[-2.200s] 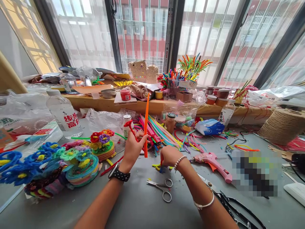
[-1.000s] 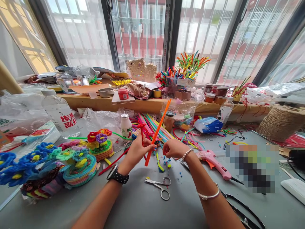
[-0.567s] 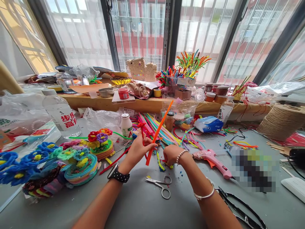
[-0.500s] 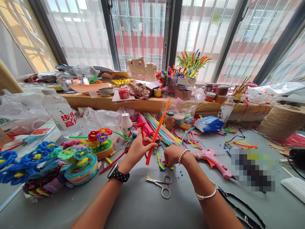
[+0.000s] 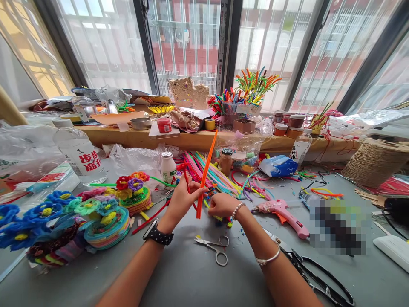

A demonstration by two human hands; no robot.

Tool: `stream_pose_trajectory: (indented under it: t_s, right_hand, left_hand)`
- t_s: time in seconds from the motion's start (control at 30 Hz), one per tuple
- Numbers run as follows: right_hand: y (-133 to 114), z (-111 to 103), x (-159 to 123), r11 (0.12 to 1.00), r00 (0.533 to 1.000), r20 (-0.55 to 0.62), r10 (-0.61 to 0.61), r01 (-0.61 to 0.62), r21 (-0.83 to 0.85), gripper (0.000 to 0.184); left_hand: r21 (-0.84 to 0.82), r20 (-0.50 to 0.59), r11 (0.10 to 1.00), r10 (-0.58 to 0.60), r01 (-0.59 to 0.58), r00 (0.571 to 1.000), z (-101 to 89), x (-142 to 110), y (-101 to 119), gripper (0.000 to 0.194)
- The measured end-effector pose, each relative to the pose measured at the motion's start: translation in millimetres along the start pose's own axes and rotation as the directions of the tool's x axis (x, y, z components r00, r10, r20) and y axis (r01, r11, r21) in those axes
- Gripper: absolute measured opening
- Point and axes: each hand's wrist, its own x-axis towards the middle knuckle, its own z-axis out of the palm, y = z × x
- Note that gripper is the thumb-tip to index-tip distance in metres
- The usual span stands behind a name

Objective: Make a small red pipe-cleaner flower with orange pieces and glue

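My left hand (image 5: 181,199) pinches a few orange pipe cleaners (image 5: 208,164) between thumb and fingers, and they stand nearly upright. A bent red pipe cleaner (image 5: 184,169) also rises from the same hand. Close by on the right, my right hand (image 5: 225,204) is closed, its knuckles towards me; whatever its fingertips hold is hidden. Short yellow, green and blue scraps (image 5: 220,221) lie beneath it. Small metal scissors (image 5: 212,247) rest on the table just in front of both hands, blades pointing left.
Pipe-cleaner flowers (image 5: 46,211) stand on the left, near a water bottle (image 5: 78,153). Coloured pipe cleaners (image 5: 217,172) lie behind my hands. To the right are a pink glue gun (image 5: 286,215), large black-handled shears (image 5: 319,273) and a twine spool (image 5: 370,164).
My right hand has moved left and slightly up, closer to my left hand. The orange pipe cleaners have shifted left and stand more upright.
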Motion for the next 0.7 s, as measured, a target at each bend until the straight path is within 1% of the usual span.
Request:
stream_pose_trajectory:
  t_s: [0.2, 0.27, 0.4, 0.53, 0.63, 0.7]
  right_hand:
    - [5.5, -1.2, 2.5, 0.987, 0.995, 0.062, -0.077, 0.067, 0.144, 0.018]
    - [6.4, -1.4, 2.3, 0.98, 0.993, 0.074, -0.087, 0.072, 0.184, 0.016]
    - [8.6, -2.4, 0.9, 0.963, 0.994, 0.078, -0.079, 0.056, 0.264, 0.015]
    - [9.8, -0.7, 1.5, 0.933, 0.991, 0.093, -0.094, 0.055, 0.355, 0.015]
    - [9.6, 2.3, 3.8, 0.927, 0.993, 0.095, -0.067, 0.027, 0.374, 0.016]
    - [8.9, 4.2, 5.5, 0.934, 0.997, 0.072, -0.037, 0.008, 0.358, 0.014]
  left_hand:
    - [-0.019, 0.007, 0.999, 0.027, -0.026, 1.0, -0.5, 2.3, -4.7, 0.037]
    - [-0.041, 0.0, 0.999, 0.021, -0.021, 1.0, -0.5, 2.5, -4.4, 0.037]
    - [-0.08, -0.033, 0.997, 0.009, -0.011, 0.999, -0.4, 1.6, -1.3, 0.039]
    - [-0.046, -0.07, 0.999, 0.019, -0.022, 0.997, -1.3, 1.5, -1.5, 0.039]
    - [-0.046, -0.062, 0.998, 0.032, -0.035, 0.998, -2.3, 2.5, -4.3, 0.038]
    - [-0.05, -0.053, 0.998, 0.028, -0.031, 0.998, -2.7, 3.1, -5.6, 0.038]
